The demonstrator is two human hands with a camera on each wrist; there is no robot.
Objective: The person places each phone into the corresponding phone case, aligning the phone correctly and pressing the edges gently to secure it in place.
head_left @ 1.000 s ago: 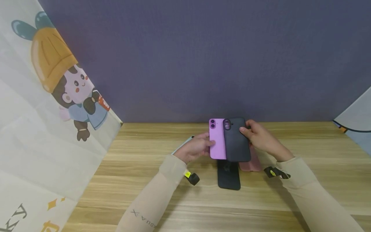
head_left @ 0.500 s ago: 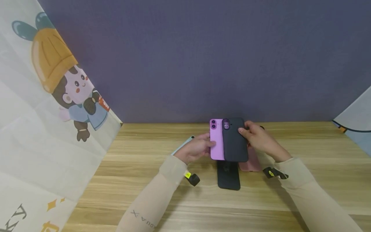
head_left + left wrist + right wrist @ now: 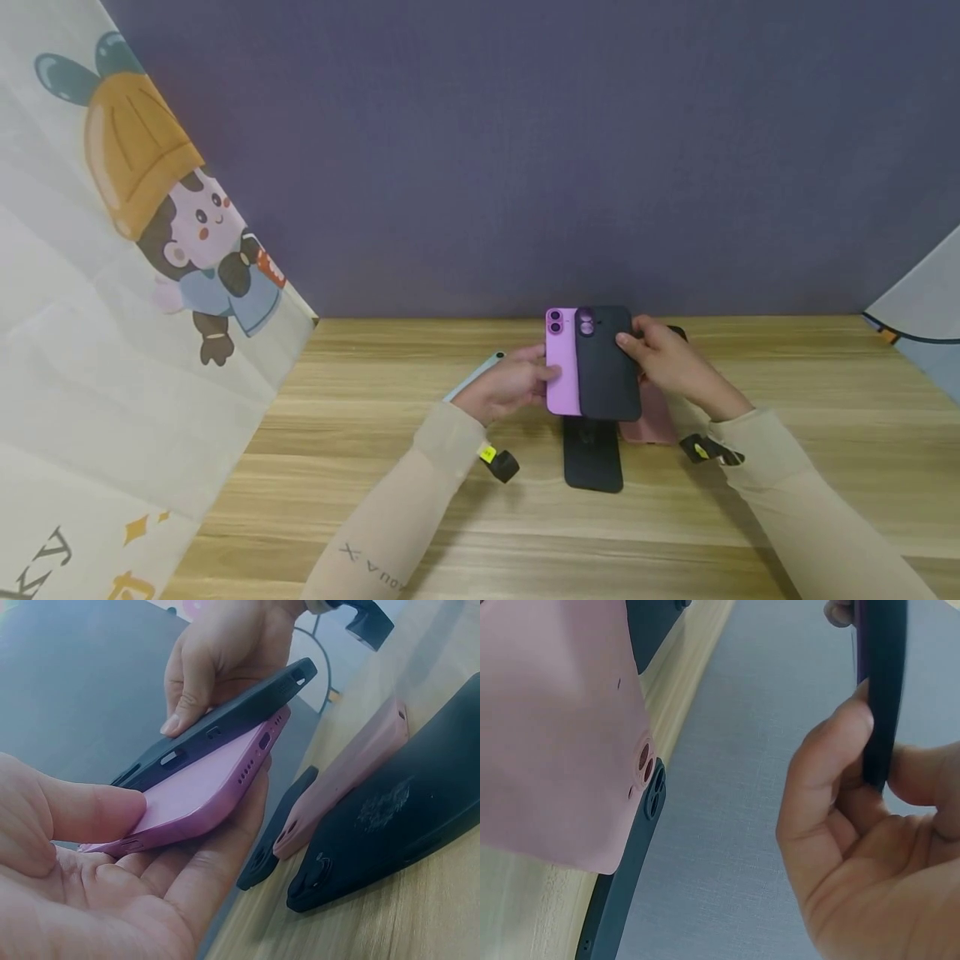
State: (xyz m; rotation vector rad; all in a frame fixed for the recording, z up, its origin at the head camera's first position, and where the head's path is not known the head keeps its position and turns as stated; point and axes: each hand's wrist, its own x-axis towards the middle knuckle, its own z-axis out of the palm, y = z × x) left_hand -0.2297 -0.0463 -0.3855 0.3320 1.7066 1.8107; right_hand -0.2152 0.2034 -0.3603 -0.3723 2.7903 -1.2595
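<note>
Above the worktop (image 3: 315, 442), the left hand (image 3: 510, 383) pinches a purple phone (image 3: 565, 352), probably slippery; the right hand (image 3: 665, 354), a dark case (image 3: 609, 375); grip their edges.

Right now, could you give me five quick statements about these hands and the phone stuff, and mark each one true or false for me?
1. The left hand holds the purple phone. True.
2. The purple phone lies flat, untouched. False: it is held above the wooden table.
3. The right hand grips a black case. True.
4. The black case hides the whole phone. False: the phone's camera lenses show beside it.
5. Neither hand grips the pink case. True.
</note>
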